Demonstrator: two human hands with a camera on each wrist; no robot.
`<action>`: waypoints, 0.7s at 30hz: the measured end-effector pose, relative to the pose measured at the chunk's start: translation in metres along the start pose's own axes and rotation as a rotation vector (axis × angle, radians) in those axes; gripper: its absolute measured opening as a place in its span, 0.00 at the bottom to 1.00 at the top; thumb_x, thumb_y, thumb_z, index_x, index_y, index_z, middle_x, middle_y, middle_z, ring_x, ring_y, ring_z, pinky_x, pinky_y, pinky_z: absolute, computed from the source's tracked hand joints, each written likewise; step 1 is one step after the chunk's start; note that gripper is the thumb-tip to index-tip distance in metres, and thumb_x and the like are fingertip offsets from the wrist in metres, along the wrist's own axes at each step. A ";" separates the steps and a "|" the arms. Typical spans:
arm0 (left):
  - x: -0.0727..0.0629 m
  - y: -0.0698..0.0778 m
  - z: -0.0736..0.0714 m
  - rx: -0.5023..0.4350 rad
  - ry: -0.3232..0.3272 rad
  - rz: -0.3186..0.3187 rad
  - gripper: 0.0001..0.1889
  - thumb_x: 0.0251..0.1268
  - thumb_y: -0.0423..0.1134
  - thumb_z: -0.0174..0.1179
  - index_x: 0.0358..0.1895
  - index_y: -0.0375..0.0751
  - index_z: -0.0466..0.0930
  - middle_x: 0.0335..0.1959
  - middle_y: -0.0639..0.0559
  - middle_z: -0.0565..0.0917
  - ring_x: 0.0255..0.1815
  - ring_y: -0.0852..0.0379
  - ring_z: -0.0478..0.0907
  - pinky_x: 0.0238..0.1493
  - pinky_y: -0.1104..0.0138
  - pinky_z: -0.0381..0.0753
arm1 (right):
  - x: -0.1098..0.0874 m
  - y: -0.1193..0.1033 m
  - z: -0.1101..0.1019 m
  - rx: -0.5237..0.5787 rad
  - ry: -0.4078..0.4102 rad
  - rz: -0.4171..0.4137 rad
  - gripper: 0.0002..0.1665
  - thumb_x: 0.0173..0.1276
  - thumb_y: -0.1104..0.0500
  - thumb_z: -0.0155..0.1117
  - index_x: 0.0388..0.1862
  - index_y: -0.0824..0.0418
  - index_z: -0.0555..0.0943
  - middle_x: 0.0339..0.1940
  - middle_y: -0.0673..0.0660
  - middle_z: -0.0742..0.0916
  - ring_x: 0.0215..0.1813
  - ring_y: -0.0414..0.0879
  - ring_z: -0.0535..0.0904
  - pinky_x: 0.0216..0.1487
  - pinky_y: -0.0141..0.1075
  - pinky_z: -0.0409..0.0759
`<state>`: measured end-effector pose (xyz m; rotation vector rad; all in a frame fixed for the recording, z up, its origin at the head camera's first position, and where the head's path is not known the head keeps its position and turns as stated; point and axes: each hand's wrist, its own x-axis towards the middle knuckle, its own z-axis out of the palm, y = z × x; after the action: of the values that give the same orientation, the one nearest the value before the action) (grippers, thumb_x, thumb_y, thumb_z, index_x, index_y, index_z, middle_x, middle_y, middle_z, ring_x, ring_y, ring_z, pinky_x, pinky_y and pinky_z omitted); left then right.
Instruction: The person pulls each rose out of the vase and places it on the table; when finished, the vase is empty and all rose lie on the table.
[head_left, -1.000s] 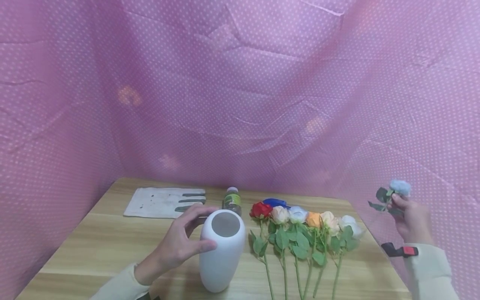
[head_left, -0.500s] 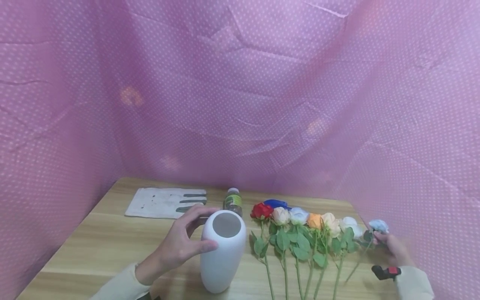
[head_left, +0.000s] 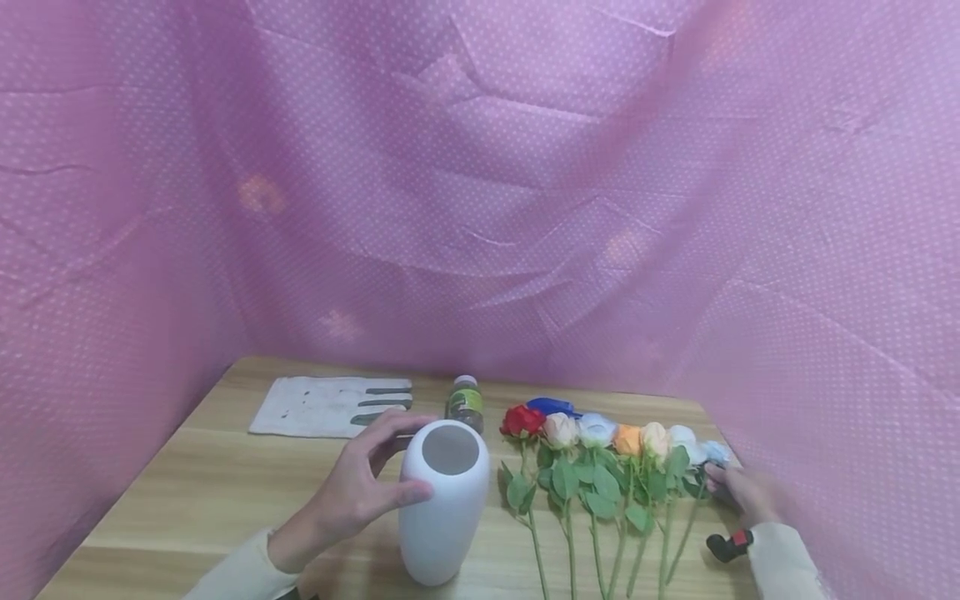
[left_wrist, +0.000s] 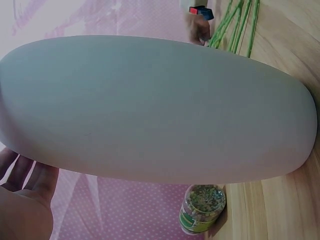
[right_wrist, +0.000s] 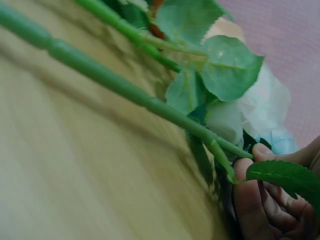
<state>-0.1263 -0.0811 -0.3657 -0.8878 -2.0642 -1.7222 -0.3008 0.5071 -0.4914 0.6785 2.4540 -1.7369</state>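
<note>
A tall white vase (head_left: 444, 529) stands upright near the table's front, its dark mouth facing up. My left hand (head_left: 352, 492) grips it near the top, thumb on the near side and fingers behind; in the left wrist view the vase (left_wrist: 160, 110) fills most of the picture. At the table's right edge, my right hand (head_left: 746, 492) pinches a light blue rose (head_left: 716, 452) by the stem just under its bloom. In the right wrist view the green stem (right_wrist: 115, 85) runs from thumb and forefinger close over the wood. A white rose (head_left: 685, 442) lies right beside it.
Several other artificial roses lie in a row, from a red rose (head_left: 522, 421) to a peach rose (head_left: 655, 440). Behind them is a blue object (head_left: 551, 406). A bottle with a green label (head_left: 466, 402) stands behind the vase. A stained white glove (head_left: 322, 407) lies at back left.
My right hand has brought the light blue rose left and down from beyond the table's right edge to the end of the row. The left hand stays on the vase.
</note>
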 end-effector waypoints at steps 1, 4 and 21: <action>0.000 0.000 0.000 0.001 -0.001 0.000 0.37 0.48 0.23 0.74 0.66 0.35 0.72 0.59 0.42 0.76 0.61 0.60 0.79 0.69 0.69 0.79 | 0.000 0.000 0.002 -0.004 0.010 0.000 0.11 0.66 0.55 0.71 0.23 0.47 0.82 0.17 0.42 0.87 0.25 0.36 0.83 0.32 0.22 0.76; 0.000 -0.001 0.001 0.000 -0.006 0.003 0.37 0.48 0.23 0.74 0.66 0.30 0.72 0.59 0.42 0.76 0.61 0.61 0.78 0.69 0.69 0.79 | 0.000 -0.001 0.005 0.022 0.011 -0.022 0.09 0.65 0.57 0.71 0.26 0.50 0.82 0.18 0.43 0.87 0.26 0.37 0.84 0.32 0.25 0.80; 0.000 -0.003 -0.003 -0.070 -0.021 -0.022 0.28 0.62 0.23 0.63 0.67 0.30 0.70 0.60 0.44 0.78 0.62 0.60 0.79 0.69 0.70 0.78 | -0.006 -0.003 -0.015 -0.375 0.173 -0.173 0.38 0.75 0.42 0.50 0.69 0.72 0.71 0.65 0.77 0.78 0.61 0.73 0.76 0.58 0.63 0.78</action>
<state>-0.1289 -0.0841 -0.3673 -0.9103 -2.0456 -1.8141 -0.2933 0.5179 -0.4812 0.6122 2.9209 -1.2474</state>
